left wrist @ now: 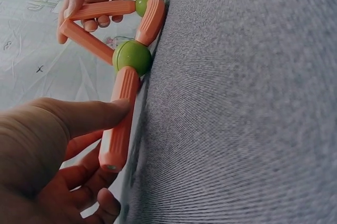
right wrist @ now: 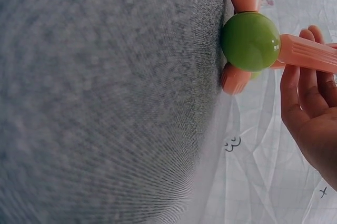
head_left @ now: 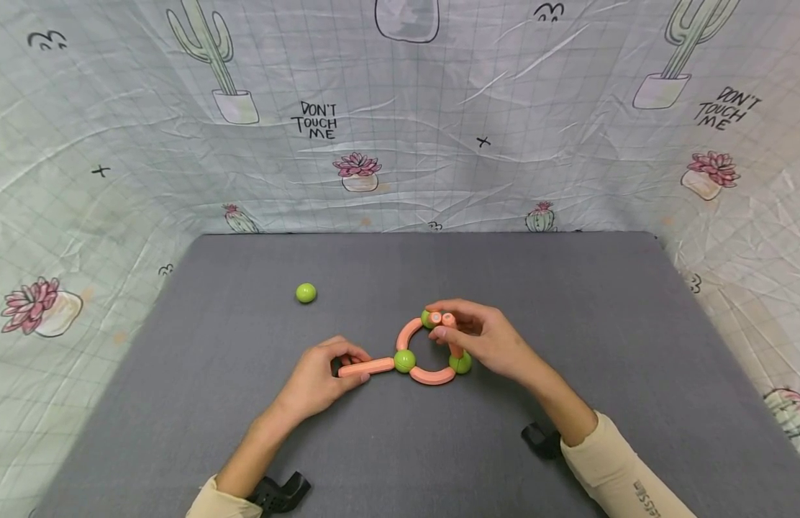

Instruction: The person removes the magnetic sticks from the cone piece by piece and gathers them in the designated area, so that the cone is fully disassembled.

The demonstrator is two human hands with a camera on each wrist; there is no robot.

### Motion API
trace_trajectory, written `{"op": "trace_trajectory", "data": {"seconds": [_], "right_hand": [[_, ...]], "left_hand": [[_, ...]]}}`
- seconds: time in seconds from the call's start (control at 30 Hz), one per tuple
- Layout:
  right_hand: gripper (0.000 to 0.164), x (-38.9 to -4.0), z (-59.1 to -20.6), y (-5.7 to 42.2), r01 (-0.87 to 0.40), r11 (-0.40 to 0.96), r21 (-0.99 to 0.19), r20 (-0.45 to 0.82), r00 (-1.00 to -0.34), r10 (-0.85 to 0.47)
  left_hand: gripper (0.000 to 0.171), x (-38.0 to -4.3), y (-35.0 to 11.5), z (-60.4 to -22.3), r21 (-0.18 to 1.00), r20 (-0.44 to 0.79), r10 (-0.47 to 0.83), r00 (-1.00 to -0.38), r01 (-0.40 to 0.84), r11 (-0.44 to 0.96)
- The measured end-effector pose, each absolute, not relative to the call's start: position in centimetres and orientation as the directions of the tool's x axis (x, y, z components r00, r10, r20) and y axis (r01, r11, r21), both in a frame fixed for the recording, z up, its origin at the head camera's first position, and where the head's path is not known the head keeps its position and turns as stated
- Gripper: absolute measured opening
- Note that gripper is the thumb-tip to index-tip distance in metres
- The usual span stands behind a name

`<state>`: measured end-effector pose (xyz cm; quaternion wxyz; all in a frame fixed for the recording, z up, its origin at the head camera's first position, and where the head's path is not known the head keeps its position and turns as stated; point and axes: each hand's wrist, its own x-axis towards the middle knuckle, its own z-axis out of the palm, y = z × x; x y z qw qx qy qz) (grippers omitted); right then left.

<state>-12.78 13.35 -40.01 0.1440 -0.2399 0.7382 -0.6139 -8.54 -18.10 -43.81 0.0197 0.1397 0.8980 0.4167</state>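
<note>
My left hand point(head_left: 316, 378) pinches a straight orange magnetic stick point(head_left: 374, 365) between thumb and fingers; its far end touches a green ball point(head_left: 404, 361). Curved orange sticks point(head_left: 432, 377) join this ball to a second green ball point(head_left: 460, 363) and a third point(head_left: 427, 319), forming part of a ring on the table. Orange sticks point(left wrist: 90, 41) rise at a slant from the balls, their tops close together. My right hand point(head_left: 487, 338) holds these raised sticks near their upper ends, partly hiding the ring's far right side.
A loose green ball point(head_left: 306, 293) lies on the grey table point(head_left: 244, 324), beyond my left hand. Cloth printed with cacti point(head_left: 400, 129) hangs behind and at both sides of the table. Black wrist mounts point(head_left: 283, 493) sit below each forearm.
</note>
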Motion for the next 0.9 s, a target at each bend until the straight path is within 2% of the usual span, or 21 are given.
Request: {"op": "trace_trajectory", "data": {"seconds": [0.43, 0.9], "right_hand": [[0.043, -12.92, -40.25, 13.46, -0.198, 0.139, -0.97, 0.097, -0.845, -0.527], [0.044, -12.84, -40.16, 13.47, -0.197, 0.158, -0.968, 0.089, -0.852, -0.517]], "left_hand": [[0.02, -8.65, -17.88, -43.77, 0.746, 0.051, 0.266, -0.963, 0.214, 0.631], [0.02, -8.9, -17.71, -43.89, 0.745, 0.121, 0.309, -0.943, 0.292, 0.6]]}}
